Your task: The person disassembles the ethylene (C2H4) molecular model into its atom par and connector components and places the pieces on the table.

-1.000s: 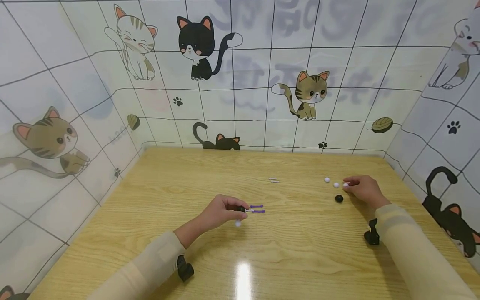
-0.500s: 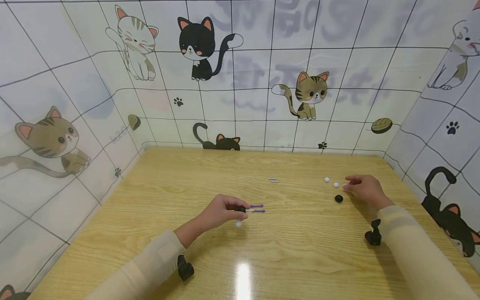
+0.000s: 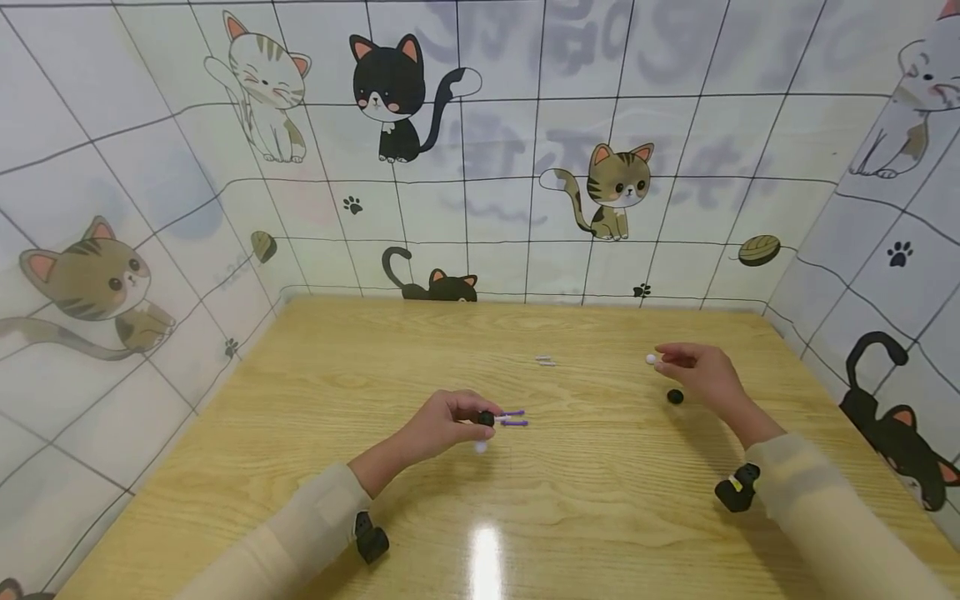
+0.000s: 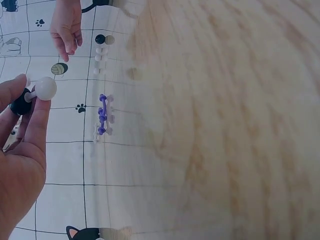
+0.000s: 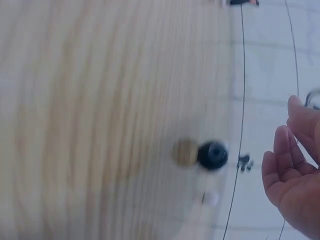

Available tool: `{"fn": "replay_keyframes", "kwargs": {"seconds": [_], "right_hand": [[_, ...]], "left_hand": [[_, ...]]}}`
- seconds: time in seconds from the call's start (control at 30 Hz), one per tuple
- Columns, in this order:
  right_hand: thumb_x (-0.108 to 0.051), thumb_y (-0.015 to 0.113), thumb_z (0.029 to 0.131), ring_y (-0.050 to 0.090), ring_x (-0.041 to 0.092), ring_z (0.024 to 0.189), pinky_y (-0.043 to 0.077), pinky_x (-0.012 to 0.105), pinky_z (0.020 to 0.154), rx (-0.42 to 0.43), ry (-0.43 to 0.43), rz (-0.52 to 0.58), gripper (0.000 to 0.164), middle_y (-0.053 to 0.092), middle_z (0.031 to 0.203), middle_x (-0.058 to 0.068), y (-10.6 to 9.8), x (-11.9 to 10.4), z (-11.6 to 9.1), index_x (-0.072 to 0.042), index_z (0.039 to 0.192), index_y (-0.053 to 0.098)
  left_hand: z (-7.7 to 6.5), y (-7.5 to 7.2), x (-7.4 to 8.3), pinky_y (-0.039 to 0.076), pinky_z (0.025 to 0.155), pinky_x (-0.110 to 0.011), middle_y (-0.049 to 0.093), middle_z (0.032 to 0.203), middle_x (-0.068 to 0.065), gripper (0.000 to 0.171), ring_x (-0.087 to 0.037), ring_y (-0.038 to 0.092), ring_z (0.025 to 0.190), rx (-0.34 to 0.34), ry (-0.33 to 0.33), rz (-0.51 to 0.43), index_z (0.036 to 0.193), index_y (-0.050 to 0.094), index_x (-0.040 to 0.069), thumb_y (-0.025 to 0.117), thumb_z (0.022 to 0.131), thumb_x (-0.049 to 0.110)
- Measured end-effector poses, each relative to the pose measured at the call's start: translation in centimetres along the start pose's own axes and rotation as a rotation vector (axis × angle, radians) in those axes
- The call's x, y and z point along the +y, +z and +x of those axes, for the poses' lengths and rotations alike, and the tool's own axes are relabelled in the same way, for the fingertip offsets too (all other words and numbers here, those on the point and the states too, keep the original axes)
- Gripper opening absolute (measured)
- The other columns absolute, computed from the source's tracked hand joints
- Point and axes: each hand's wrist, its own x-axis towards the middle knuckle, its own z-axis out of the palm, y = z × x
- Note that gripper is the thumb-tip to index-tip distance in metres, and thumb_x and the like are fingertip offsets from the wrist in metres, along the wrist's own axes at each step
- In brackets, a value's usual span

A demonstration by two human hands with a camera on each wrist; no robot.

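My left hand pinches a black ball from what looks like a molecular model kit between thumb and fingers. A short white peg joins it to a white ball, plain in the left wrist view. Just beyond these fingertips lie purple connectors on the table. My right hand hovers at the right, its fingers loosely bent with nothing visible between them in the right wrist view. Its fingertips overlap a loose white ball in the head view. Below the palm sits another black ball.
Small white pegs lie farther back on the wooden table. White panels with printed cats stand along the back and both sides. In the left wrist view, several loose white balls line up beside the loose black one.
My right hand has moved left and slightly up from the rightmost white ball, and now hides two of the loose white balls. The left hand keeps its grip nearly in place.
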Motion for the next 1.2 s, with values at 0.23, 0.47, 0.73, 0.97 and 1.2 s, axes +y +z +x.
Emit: {"fn": "replay_keyframes", "kwargs": {"seconds": [0.23, 0.47, 0.73, 0.97, 1.2], "right_hand": [[-0.019, 0.067, 0.094, 0.063, 0.012, 0.086, 0.054, 0.031, 0.071, -0.032, -0.112, 0.119, 0.038, 0.067, 0.102, 0.013, 3.4, -4.0, -1.7, 0.0, 0.127, 0.063], [-0.015, 0.07, 0.091, 0.064, 0.02, 0.084, 0.053, 0.033, 0.069, -0.118, -0.197, 0.309, 0.033, 0.068, 0.099, 0.01, 7.2, -8.7, -3.7, -0.002, 0.121, 0.066], [-0.011, 0.071, 0.09, 0.065, 0.017, 0.089, 0.054, 0.028, 0.075, -0.231, -0.263, 0.396, 0.027, 0.068, 0.106, 0.013, 10.5, -12.3, -5.5, -0.002, 0.116, 0.069], [-0.013, 0.071, 0.09, 0.065, 0.02, 0.088, 0.054, 0.028, 0.075, -0.303, -0.269, 0.464, 0.027, 0.067, 0.104, 0.017, 11.9, -13.0, -6.3, 0.0, 0.114, 0.069], [-0.01, 0.069, 0.091, 0.066, 0.018, 0.088, 0.054, 0.028, 0.075, -0.313, -0.27, 0.484, 0.021, 0.068, 0.105, 0.015, 12.5, -13.2, -6.3, -0.001, 0.11, 0.072]], "left_hand": [[0.7, 0.0, -2.0, 0.051, 0.068, -0.035, 0.066, 0.105, -0.016, 0.03, -0.016, 0.061, 0.082, 0.004, 0.001, 0.01, 0.117, 0.068, -0.003, 0.072, 0.088, 0.005], [0.9, 0.3, -2.1, 0.052, 0.072, -0.027, 0.065, 0.109, -0.022, 0.033, -0.018, 0.064, 0.089, 0.022, -0.009, -0.022, 0.118, 0.064, -0.008, 0.072, 0.087, 0.001], [1.4, 0.9, -1.8, 0.054, 0.071, -0.028, 0.066, 0.097, -0.008, 0.025, -0.017, 0.066, 0.086, 0.051, 0.001, -0.058, 0.105, 0.062, -0.005, 0.075, 0.084, 0.0], [1.6, 1.1, -1.9, 0.054, 0.069, -0.027, 0.065, 0.094, -0.007, 0.023, -0.018, 0.066, 0.085, 0.05, -0.004, -0.085, 0.103, 0.063, -0.004, 0.075, 0.083, -0.002], [1.5, 1.2, -1.8, 0.054, 0.071, -0.029, 0.066, 0.096, -0.008, 0.023, -0.019, 0.066, 0.086, 0.035, 0.002, -0.103, 0.103, 0.063, -0.004, 0.074, 0.083, -0.003]]}}
